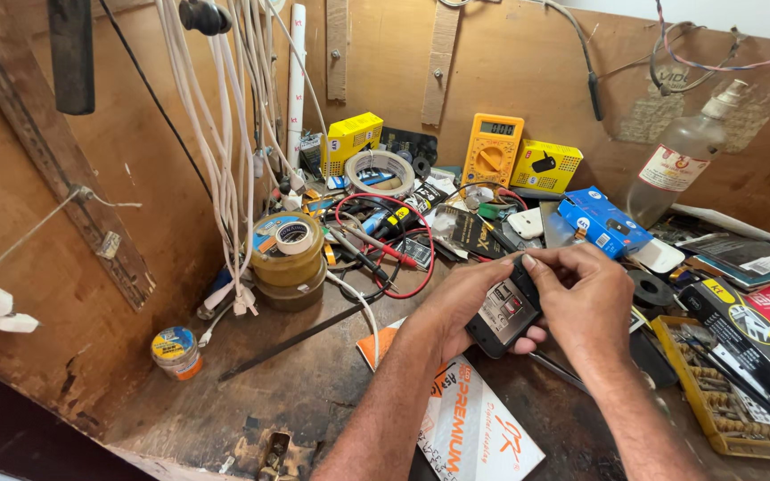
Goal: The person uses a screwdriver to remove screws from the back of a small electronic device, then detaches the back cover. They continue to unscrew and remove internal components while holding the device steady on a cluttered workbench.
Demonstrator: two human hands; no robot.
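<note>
Blue box (602, 223) beyond hands, yellow boxes (545, 166) at wall.

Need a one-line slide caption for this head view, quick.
Both hands, left hand and right hand, hold an opened black phone over a cluttered wooden workbench, yellow multimeter behind.

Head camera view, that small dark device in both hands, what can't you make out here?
- Small dark device: its far end is covered by the right hand, its underside by the left hand.
- Its open back: parts too small to tell.
- Tray of small parts: cut off by the right edge.
</note>
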